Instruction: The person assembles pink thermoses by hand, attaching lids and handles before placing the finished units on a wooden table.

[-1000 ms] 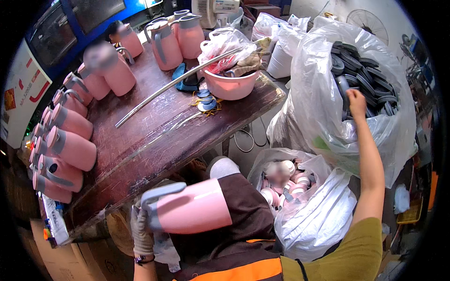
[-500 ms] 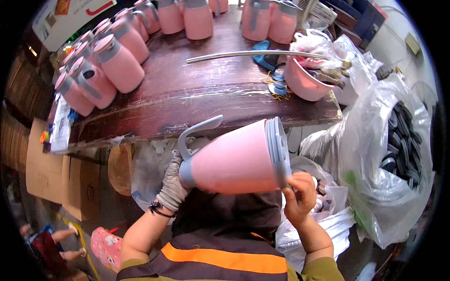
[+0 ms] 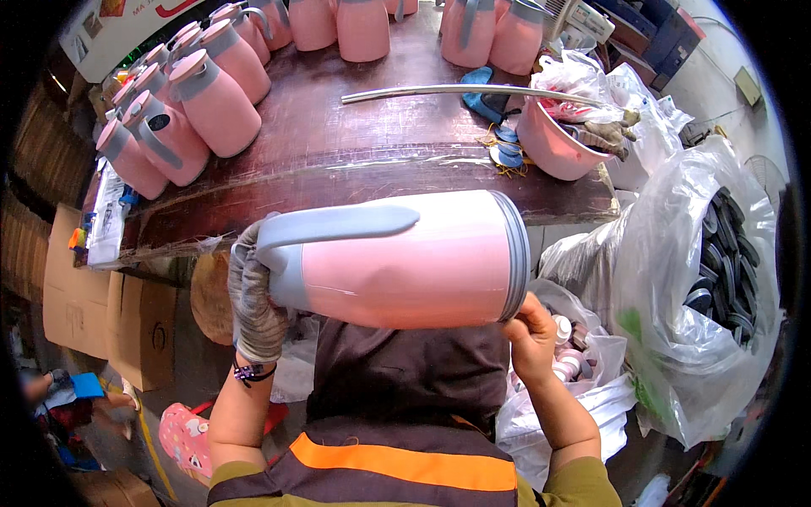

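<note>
A pink insulated jug (image 3: pixel 405 270) with a grey handle lies sideways in the air over my lap, just in front of the table edge. My left hand (image 3: pixel 253 291), in a grey knitted glove, is closed around its grey neck end at the left. The handle (image 3: pixel 338 226) runs along the upper side of the jug. At the right end is a ridged grey base ring (image 3: pixel 517 253). My bare right hand (image 3: pixel 532 338) has its thumb and fingers pinched at the lower edge of that ring. The fingertips are partly hidden there.
Several similar pink jugs (image 3: pixel 215 106) stand on the dark wooden table (image 3: pixel 321 144). A pink tub (image 3: pixel 557 148) holding gloves and plastic sits at its right, with a metal rod (image 3: pixel 439 89) across it. Clear bags (image 3: pixel 659 313) of dark round parts and cardboard boxes (image 3: pixel 139 329) flank me.
The jug has rolled so its handle lies across the near upper face, and its base end has turned away from view. My left hand has moved left; my right hand stays at the base ring.
</note>
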Demonstrator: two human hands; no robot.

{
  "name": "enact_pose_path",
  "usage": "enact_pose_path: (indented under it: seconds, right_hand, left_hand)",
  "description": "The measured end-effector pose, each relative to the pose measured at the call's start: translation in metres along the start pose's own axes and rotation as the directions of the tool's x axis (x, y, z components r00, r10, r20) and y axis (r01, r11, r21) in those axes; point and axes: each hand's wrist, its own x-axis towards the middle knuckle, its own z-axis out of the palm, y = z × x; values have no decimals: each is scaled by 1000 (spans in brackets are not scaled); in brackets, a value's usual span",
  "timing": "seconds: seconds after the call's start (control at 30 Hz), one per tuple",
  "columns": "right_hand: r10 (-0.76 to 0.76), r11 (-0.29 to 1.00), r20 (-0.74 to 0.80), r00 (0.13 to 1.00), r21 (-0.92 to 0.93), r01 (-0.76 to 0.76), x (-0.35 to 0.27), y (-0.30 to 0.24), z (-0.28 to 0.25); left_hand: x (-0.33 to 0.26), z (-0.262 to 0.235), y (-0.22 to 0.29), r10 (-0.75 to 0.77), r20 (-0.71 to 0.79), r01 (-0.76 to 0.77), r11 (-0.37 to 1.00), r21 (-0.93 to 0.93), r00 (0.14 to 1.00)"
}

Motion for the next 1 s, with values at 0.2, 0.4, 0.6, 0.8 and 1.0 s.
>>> enact_pose_path:
  seconds: [0.2,0.4,0.6,0.8,1.0]
  right_hand:
    - [212,968,148,966,104,-228,32,4,3]
    - [415,874,161,895,205,-442,35,14,3]
    - [172,985,50,984,-26,-171,36,-15,6]
    - [-150,884,250,957,-400,243,31,-11,11]
    - [-422,691,517,745,-350,633,27,-13,7]
  left_hand:
    - [-13,-7,-15,-57,-26,58,998,30,998]
    - [-15,-10,-14,-49,52,43,992,118,997]
    - [-15,-37,-32,-410,-44,392,895,-215,911]
    - [-17,-30,-31,-505,-49,481,844,-237,862]
    - [-16,-45,-40,-718,30,681,646,-345,696]
